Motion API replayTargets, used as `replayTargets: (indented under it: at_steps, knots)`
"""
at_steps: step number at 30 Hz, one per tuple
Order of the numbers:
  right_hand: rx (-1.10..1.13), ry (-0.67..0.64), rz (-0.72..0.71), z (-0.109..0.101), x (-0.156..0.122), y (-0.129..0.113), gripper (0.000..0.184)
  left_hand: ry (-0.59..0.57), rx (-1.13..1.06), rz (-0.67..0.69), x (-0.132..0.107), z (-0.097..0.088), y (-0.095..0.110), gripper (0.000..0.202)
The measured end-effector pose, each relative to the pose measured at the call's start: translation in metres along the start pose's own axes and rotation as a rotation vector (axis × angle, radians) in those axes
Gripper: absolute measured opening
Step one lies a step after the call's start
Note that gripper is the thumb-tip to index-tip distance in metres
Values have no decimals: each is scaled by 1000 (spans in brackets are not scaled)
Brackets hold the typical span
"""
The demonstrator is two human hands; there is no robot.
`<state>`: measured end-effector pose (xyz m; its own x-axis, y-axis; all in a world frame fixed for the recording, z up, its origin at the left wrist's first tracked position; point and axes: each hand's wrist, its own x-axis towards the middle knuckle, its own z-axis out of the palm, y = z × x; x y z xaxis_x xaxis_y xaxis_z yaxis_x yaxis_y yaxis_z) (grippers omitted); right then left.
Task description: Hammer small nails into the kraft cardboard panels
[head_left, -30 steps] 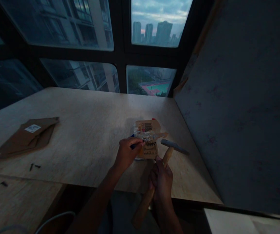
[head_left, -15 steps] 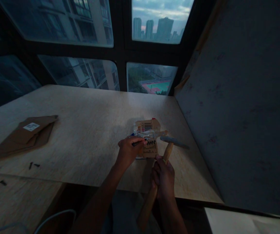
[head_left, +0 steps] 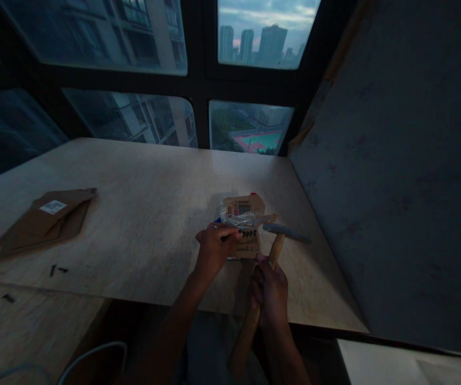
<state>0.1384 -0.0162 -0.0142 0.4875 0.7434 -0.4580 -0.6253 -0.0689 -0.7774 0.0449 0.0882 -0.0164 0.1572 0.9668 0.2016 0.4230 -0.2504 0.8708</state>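
Note:
Over a piece of printed cardboard [head_left: 247, 248], my left hand [head_left: 213, 247] pinches what looks like a small dark screw [head_left: 239, 231], mostly hidden by the fingers. A row of dark coil-like or screw-like shapes [head_left: 248, 233] lies just beyond the fingertips on the cardboard. Clear crinkled plastic wrapping [head_left: 240, 218] covers part of the cardboard behind them. My right hand [head_left: 269, 289] is closed around the wooden handle of a hammer [head_left: 277, 249]. The grey metal head is up, right of the cardboard, and the handle's end hangs below the table edge.
Flat brown cardboard pieces [head_left: 40, 222] with a white label lie at the left of the table [head_left: 150, 198]. Several small dark screws [head_left: 53, 270] are scattered nearer the front left. A patterned wall [head_left: 394, 187] bounds the right side, and windows [head_left: 250, 125] the back. A pale cable [head_left: 94, 350] hangs below.
The left fingers have shifted slightly, and the dark piece that showed along them is now mostly covered. The hammer and right hand stay nearly still.

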Motion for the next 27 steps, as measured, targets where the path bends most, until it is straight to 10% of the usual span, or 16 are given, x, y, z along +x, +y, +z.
replayTargets:
  at_steps: [27]
  knots:
    - [-51,1,4,-4,3,-1,43,0,284,192,-12,1,6,23]
